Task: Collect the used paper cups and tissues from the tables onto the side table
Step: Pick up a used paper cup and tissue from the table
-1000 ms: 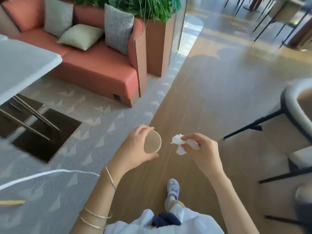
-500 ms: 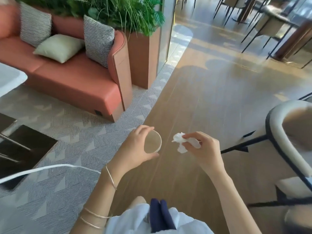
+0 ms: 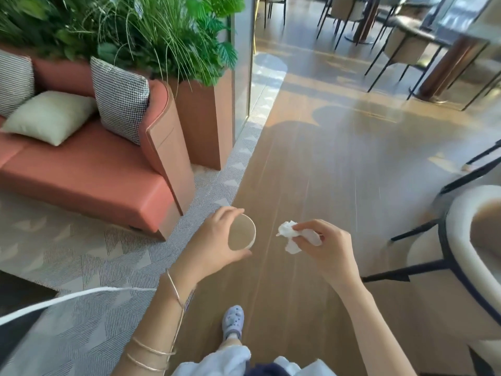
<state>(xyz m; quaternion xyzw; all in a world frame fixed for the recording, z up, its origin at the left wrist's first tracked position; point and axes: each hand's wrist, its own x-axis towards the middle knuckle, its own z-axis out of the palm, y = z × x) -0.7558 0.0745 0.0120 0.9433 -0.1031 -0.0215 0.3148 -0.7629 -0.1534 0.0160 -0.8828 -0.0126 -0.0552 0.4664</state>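
Grips paper cup (image 3: pixel 241 232) in left hand (image 3: pixel 212 249), pinches crumpled tissue (image 3: pixel 290 234) in right hand (image 3: pixel 329 249); best carried upright, unsqueezed, clear of chair (image 3: pixel 458 240).

Head camera looking forward and down

It is viewing both hands close below, the floor (image 3: pixel 311 164) stretching far ahead.

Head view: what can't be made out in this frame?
Paper cup: outer wall hidden by the left hand, head view.
Tissue: part covered by the right hand, head view.
Side table: outside the frame.
Armchair: cut off by the right edge.
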